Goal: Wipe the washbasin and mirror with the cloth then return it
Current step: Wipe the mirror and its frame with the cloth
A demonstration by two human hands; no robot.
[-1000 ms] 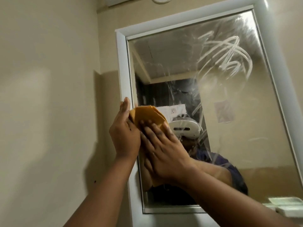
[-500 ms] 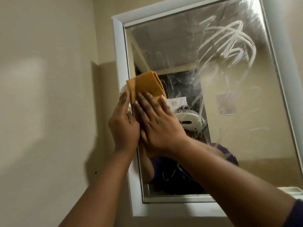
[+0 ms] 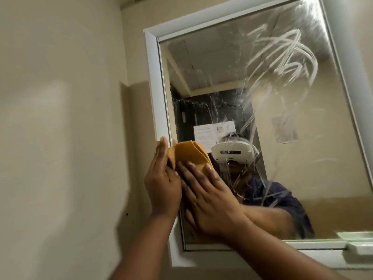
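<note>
A white-framed mirror hangs on the beige wall, with white smear streaks across its upper right glass. A folded orange cloth is pressed flat against the lower left of the glass. My right hand lies spread over the cloth, fingers pointing up and left. My left hand stands edge-on beside it along the mirror's left frame, touching the cloth's left side. The washbasin is out of view.
The beige wall fills the left side, with a shallow step near the mirror frame. A small white shelf or dish sits at the mirror's lower right corner. The glass reflects a person wearing a white headset.
Both hands and the cloth went up the left edge of the mirror, then came back down to the lower left of the glass. The view has tilted slightly.
</note>
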